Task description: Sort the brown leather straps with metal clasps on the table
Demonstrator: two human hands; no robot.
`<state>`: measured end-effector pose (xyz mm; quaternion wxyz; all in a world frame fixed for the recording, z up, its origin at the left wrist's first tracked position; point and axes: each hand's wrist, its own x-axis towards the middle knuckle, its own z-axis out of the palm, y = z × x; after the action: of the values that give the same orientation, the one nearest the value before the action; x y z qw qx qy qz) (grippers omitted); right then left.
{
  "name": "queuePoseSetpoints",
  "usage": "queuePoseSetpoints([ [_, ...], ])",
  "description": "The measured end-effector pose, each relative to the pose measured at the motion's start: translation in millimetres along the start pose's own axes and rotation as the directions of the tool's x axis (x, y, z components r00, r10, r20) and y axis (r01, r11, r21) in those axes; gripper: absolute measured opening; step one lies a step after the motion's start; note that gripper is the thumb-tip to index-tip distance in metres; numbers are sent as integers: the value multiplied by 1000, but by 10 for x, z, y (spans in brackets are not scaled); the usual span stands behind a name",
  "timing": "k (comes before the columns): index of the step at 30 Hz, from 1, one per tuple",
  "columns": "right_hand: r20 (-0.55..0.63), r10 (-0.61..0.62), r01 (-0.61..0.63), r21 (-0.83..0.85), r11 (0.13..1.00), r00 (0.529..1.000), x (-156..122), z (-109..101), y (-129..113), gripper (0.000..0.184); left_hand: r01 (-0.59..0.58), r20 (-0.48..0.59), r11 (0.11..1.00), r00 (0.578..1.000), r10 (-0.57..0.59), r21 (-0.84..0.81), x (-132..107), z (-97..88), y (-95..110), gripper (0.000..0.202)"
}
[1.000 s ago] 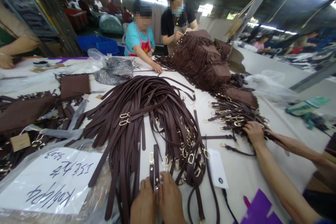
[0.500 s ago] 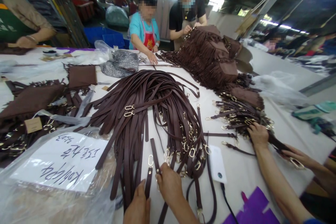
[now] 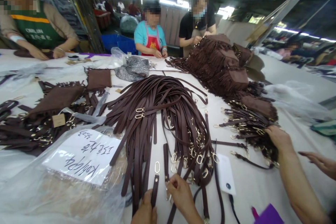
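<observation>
My left hand [image 3: 145,209] is closed around a dark brown strap [image 3: 155,190] that ends in an oval gold ring [image 3: 157,168]. Beside it, the fingers of my right hand [image 3: 181,193] are pinched at the lower end of another brown strap [image 3: 166,157], where a small gold clasp [image 3: 168,194] hangs. Just beyond both hands lies a big heap of brown straps [image 3: 147,112], draped over the table with many gold rings and hooks on its right side.
A labelled plastic bag [image 3: 78,157] lies left, near brown fringed bags [image 3: 59,98]. To the right are a white corded device [image 3: 225,175], purple material [image 3: 270,214] and a co-worker's hand [image 3: 279,138] on more straps. Fringed bags [image 3: 217,59] are piled behind; people stand across the table.
The view has swung left, so things appear further right. Across the table, a reaching co-worker has drawn an arm back. At right, another co-worker's hand has come off a ringed strap.
</observation>
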<state>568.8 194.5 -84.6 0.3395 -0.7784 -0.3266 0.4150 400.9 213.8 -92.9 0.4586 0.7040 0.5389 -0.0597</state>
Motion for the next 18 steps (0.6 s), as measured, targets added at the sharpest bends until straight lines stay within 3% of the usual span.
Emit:
queuePoseSetpoints([
  [3,122,62,-85,196,977,991,-21,96,71,21,12,44,997,999,-8,-82,15,-31,-49,40],
  [6,217,103,-176,352,919,971,-58,154,161,33,50,101,997,994,-44,-57,25,-79,-63,34],
  [15,333,237,-401,613,681,913,-118,31,317,66,131,95,991,987,-133,22,10,-139,66,27],
  [18,344,283,-445,652,614,895,-121,-61,315,67,150,118,987,981,-155,49,41,-146,79,26],
])
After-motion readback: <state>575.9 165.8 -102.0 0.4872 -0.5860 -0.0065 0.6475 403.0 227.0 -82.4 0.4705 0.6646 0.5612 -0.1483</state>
